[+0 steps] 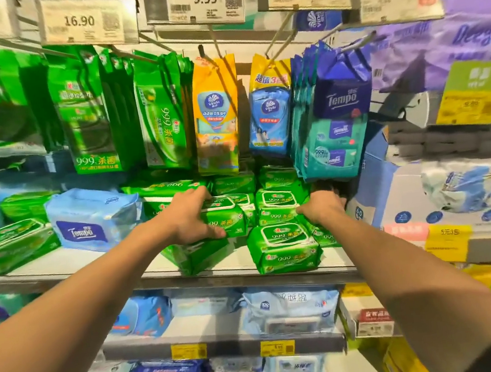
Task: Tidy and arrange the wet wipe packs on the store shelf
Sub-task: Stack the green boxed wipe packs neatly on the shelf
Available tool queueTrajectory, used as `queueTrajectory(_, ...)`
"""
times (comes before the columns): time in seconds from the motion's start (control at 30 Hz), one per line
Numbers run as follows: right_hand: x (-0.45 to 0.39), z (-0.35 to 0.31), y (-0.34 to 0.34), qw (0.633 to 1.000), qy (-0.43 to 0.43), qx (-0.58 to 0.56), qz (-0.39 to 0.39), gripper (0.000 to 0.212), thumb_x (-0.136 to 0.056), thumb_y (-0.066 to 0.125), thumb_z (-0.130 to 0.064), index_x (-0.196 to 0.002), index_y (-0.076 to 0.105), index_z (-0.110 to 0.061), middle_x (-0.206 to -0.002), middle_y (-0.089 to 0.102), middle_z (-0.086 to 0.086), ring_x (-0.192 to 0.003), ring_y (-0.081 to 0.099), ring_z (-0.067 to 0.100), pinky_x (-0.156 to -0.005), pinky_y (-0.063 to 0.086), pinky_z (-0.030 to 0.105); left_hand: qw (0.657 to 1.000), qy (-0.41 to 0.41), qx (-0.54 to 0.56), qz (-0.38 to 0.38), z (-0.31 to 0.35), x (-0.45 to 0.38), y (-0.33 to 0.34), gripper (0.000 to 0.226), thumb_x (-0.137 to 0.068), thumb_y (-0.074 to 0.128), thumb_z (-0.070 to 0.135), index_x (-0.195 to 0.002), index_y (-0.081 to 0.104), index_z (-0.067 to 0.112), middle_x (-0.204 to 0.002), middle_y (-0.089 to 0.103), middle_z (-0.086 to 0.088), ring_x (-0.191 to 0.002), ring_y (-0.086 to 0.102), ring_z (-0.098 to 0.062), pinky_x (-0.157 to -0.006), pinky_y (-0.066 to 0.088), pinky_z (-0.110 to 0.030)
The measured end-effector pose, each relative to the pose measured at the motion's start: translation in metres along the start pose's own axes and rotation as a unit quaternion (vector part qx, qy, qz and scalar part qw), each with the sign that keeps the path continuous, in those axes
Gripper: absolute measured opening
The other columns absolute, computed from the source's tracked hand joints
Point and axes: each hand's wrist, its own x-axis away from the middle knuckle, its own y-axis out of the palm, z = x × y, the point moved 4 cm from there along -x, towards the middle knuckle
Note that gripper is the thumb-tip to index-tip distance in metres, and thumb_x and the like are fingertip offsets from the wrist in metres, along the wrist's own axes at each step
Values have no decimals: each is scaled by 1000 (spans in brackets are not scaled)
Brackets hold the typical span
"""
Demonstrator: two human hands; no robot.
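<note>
Several green wet wipe packs lie stacked in the middle of the white shelf. My left hand grips one green pack on top of the stack, thumb along its front and fingers over its back edge. My right hand reaches into the dark gap to the right of another green pack, its thumb on that pack's side and its fingers hidden behind. A further green pack lies in front at the shelf edge, and a tilted green pack sits under my left hand.
A light blue Tempo pack and another green pack lie to the left. Green, yellow and blue packs hang from hooks above, such as the yellow Vinda pack. A blue-and-white box stands to the right. Lower shelves hold blue packs.
</note>
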Motion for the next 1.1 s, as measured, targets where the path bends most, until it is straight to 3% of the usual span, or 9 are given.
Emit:
queueTrajectory(0.2,17,-14,-3,992,-80,37,94,39,-90,66,-31,-122,56,-11,-123,60,19,-120,50,36,-105,32,46,1000,-2,5,-10,1,-1,-1,92,-64,82,58,-136,41,17,-138,49,-9,-125,43,-27,-102,40,-39)
queueTrajectory(0.33,27,-34,-7,987,-123,53,88,60,-91,65,-22,-143,37,-13,-122,63,15,-119,56,36,-110,28,54,1000,-6,5,-13,2,-1,-1,92,-65,83,56,-136,41,16,-138,48,-10,-125,43,-28,-102,40,-39)
queueTrajectory(0.4,34,-44,-7,985,-135,53,98,64,-89,66,-18,-145,34,-11,-123,61,12,-116,58,36,-106,33,54,1000,-2,5,-7,3,0,-2,92,-65,83,56,-136,41,15,-138,49,-11,-125,43,-29,-102,40,-39)
queueTrajectory(0.53,42,-57,-4,977,-168,61,113,63,-87,70,-25,-140,40,-11,-137,47,11,-117,56,35,-96,40,48,1000,1,7,2,2,4,-1,94,-66,82,56,-138,40,13,-141,47,-12,-128,42,-30,-104,39,-41)
queueTrajectory(0.67,48,-71,3,964,-205,87,146,72,-83,74,-40,-142,41,-14,-140,41,11,-132,38,30,-102,36,47,1000,8,11,8,3,5,-1,94,-66,82,54,-139,40,12,-142,46,-13,-128,43,-31,-104,40,-40)
queueTrajectory(0.8,46,-72,1,966,-204,60,147,73,-79,75,-48,-137,47,-16,-139,40,13,-133,31,33,-106,32,49,999,13,30,22,1,5,0,95,-66,83,51,-140,40,11,-143,46,-13,-126,47,-30,-99,41,-36)
queueTrajectory(1.1,42,-68,-4,965,-205,137,85,81,-82,63,-9,-152,23,-17,-152,31,17,-141,23,36,-113,25,47,998,20,33,49,-3,8,4,94,-65,82,53,-138,40,11,-139,50,-14,-121,50,-32,-95,44,-37)
